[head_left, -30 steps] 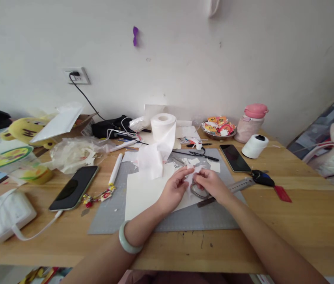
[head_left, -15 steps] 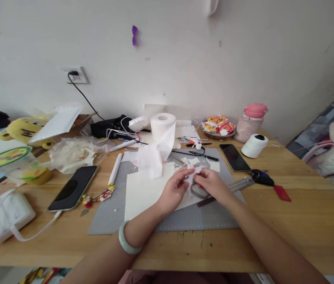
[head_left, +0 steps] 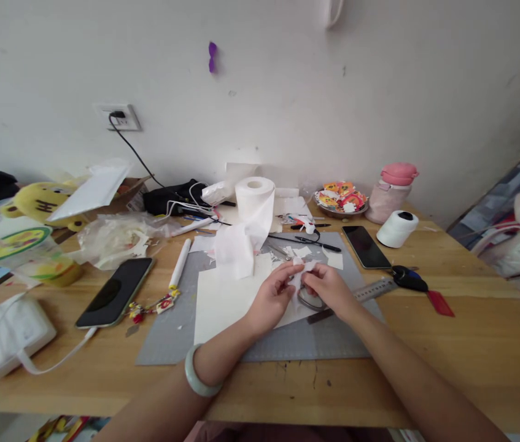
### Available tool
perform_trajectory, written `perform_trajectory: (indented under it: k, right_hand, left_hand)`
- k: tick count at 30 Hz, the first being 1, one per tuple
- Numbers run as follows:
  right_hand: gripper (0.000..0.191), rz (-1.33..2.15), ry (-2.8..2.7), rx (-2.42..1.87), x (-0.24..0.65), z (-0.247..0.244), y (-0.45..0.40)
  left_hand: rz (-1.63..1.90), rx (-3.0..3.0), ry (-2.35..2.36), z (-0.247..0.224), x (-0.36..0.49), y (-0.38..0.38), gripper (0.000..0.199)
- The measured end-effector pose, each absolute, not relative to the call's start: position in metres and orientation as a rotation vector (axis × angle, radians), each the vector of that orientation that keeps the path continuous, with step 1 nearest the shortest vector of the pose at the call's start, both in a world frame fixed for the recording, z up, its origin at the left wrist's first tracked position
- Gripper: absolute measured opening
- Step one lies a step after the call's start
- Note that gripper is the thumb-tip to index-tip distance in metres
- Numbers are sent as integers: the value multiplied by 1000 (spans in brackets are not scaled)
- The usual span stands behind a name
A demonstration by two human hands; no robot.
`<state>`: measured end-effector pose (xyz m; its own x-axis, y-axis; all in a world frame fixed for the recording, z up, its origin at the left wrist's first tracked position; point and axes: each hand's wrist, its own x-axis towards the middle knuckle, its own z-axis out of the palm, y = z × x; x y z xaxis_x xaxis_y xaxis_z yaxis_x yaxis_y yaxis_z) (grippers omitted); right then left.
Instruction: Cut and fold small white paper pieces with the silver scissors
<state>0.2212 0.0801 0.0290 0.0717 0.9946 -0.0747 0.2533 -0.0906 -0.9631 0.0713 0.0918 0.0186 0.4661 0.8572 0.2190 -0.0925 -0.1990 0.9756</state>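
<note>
Between my fingertips is a small white piece of thin paper (head_left: 297,283), partly covered by the hands. My left hand (head_left: 272,293) pinches it from the left side, and my right hand (head_left: 329,288) grips it from the right with bent fingers. Just under the right hand lie scissors, whose grey handle loop (head_left: 309,301) shows; their blades are hidden. A steel ruler (head_left: 374,290) passes beneath the right wrist. Below the hands a white sheet (head_left: 223,307) rests on the grey cutting mat (head_left: 162,337). Paper scraps (head_left: 303,251) are scattered just beyond the fingers.
A paper roll (head_left: 255,199) stands behind the mat, its loose end draped forward. Phones (head_left: 115,293) (head_left: 365,247) lie on both sides. At right are a thread spool (head_left: 396,228), a pink-lidded bottle (head_left: 389,199) and a bowl of packets (head_left: 341,199). A drink cup (head_left: 52,270) stands left.
Both hands keep hold of the paper in almost the same pose. The whole view has shifted very slightly; nothing on the table has visibly moved.
</note>
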Motion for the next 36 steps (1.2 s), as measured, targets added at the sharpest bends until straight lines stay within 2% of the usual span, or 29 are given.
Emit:
perform_trajectory:
  k: [27, 36]
  right_hand:
    - [11, 970, -1319, -1482, 232, 31, 87]
    - [14, 1097, -1302, -1446, 223, 29, 83]
  left_hand:
    - [1013, 1540, 723, 16, 72, 93, 40]
    - [1010, 1531, 738, 15, 71, 92, 39]
